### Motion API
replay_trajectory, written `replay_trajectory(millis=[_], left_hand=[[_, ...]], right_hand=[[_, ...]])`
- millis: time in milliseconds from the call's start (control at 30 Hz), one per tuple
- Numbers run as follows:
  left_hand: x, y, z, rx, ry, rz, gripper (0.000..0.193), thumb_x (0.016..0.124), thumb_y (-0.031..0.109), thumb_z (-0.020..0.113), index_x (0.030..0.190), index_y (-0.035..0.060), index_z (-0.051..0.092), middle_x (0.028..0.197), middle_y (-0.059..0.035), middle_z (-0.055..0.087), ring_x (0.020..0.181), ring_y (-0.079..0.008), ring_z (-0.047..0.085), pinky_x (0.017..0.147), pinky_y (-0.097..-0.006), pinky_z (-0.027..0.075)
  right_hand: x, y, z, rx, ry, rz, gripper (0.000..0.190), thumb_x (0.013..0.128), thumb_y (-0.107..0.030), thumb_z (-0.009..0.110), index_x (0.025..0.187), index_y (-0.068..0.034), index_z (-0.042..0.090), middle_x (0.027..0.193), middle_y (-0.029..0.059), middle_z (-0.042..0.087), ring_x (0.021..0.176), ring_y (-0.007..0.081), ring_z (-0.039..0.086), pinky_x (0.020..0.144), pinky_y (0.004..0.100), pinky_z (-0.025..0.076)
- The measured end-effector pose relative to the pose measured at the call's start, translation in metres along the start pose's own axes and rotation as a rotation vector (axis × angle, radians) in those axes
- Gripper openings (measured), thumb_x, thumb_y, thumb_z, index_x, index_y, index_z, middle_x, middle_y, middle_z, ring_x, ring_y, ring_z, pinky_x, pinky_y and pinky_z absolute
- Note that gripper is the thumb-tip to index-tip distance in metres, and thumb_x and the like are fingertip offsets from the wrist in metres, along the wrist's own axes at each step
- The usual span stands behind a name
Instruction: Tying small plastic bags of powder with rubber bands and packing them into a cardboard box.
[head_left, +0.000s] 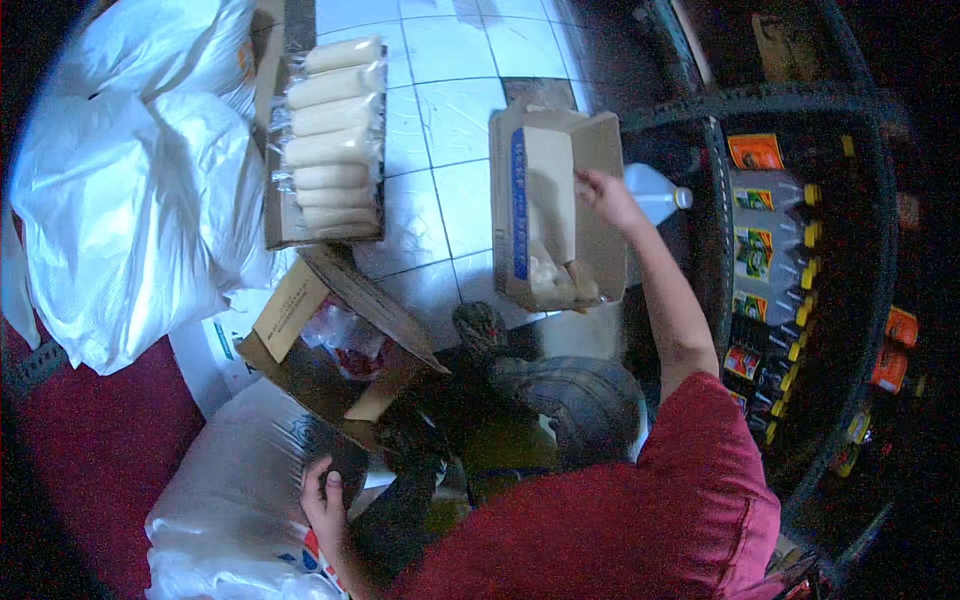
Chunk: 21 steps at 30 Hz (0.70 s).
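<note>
My right hand (600, 195) reaches over the right side of a long cardboard box (504, 210), its fingertips at a pale sheet or flap (551, 165) inside; whether they grip it is unclear. Clear plastic-wrapped contents (551, 281) lie at the box's near end. My left hand (326, 499) holds nothing, fingers apart, beside a large filled plastic sack (232, 480). Further left on the tiled floor, another cardboard box (274, 172) contains a row of white cylindrical packs (334, 116) in clear plastic. Between the hands, an opened carton (289, 375) holds plastic-wrapped items (349, 341).
Large white woven sacks (97, 202) are piled at left. A plastic jug (652, 193) stands right of the long box. At right, a metal shelf rack (720, 247) holds bottles with yellow caps (757, 247) and orange packets (755, 152). White floor tiles (450, 112) show between the boxes.
</note>
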<state>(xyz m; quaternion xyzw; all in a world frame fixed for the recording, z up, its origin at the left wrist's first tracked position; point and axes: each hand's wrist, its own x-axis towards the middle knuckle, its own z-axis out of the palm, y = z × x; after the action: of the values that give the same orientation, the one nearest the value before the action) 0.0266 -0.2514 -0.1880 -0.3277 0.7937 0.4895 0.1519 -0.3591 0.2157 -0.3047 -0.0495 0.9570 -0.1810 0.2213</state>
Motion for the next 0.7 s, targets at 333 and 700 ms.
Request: replay_trajectory(millis=[333,700], left_hand=[[-0.007,0.014,0.006,0.008,0.152,0.007,0.023,0.086,0.015,0.053,0.103,-0.0007,0.058,0.102,-0.0109,0.058,0.095,-0.0198,0.052,0.088,-0.0307,0.038],[-0.033,0.041,0.041,-0.13,0.163,0.252,0.018,0.085,0.012,0.054,0.097,-0.0011,0.058,0.097,-0.0077,0.059,0.092,-0.017,0.053,0.087,-0.0287,0.039]], right_hand=[[-0.105,0.002,0.099,0.117,0.012,-0.279,0.031,0.075,-0.011,0.059,0.106,-0.011,0.059,0.102,0.0127,0.06,0.098,0.0318,0.055,0.081,0.0382,0.046],[-0.17,-0.045,-0.013,0.213,0.269,-0.413,0.019,0.079,-0.021,0.058,0.075,-0.002,0.056,0.079,0.0135,0.056,0.078,0.0323,0.056,0.068,0.0397,0.045]])
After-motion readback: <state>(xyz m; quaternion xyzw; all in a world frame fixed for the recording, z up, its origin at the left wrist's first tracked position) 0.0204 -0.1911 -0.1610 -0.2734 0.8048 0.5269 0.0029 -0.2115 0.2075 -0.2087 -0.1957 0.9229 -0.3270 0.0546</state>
